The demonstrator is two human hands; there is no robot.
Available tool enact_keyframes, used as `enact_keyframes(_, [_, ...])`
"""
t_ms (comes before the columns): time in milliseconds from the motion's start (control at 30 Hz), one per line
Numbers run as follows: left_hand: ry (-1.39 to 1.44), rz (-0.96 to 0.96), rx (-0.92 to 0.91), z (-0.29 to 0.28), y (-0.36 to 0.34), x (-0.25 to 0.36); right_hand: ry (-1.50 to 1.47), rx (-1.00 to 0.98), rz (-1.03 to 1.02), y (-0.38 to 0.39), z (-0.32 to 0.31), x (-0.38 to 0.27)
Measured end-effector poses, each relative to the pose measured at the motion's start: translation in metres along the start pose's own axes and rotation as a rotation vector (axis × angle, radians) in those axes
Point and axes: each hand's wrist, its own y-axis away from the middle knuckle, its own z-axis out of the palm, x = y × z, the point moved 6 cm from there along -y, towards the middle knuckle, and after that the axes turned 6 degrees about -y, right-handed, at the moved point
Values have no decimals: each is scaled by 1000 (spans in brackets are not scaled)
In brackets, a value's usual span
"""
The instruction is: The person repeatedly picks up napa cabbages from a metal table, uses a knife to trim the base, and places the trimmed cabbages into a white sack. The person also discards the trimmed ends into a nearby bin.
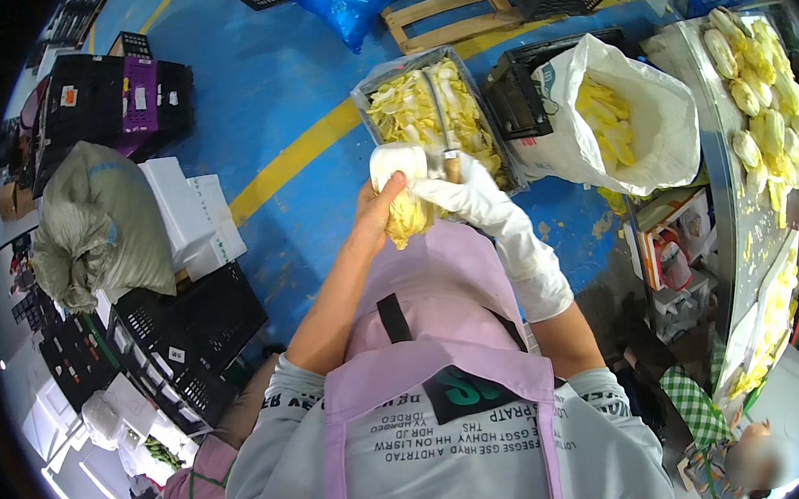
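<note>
Two hands of mine meet over the front of my purple apron [420, 276], both busy. My bare left hand [379, 209] is closed around a cabbage [407, 208], thumb laid across its near side; the cabbage stands with its broad white base up and its yellow leaves hanging down. My right hand [459, 188], in a long white glove, grips the wooden handle of a knife [438, 110], and the blade points away from me. The gloved fingers are right beside the cabbage, though I cannot tell whether they touch it.

Just beyond my hands, under the knife's blade, sits a grey crate [366, 108] full of loose yellow leaves [397, 100]. To its right a black crate [517, 99] stands close by an open white sack [672, 134] with more yellow leaves inside. Further right, a long metal table [744, 213] carries a pile of cabbages [765, 127] at its far end and leaf scraps nearer me.

On my left, well apart from my hands, a bulging grey-green sack [102, 226] rests next to white foam boxes [181, 220]. A blue plastic bag [347, 0] and a wooden pallet [456, 15] lie on the blue floor [256, 101] ahead, past the yellow line [303, 158].
</note>
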Motion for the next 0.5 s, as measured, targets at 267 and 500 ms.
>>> enact_keyframes(267, [-79, 112, -84, 14, 6, 6, -9, 185, -126, 7, -27, 21])
enact_keyframes(500, [-426, 373, 91, 24, 5, 28, 62, 275, -396, 2, -14, 15])
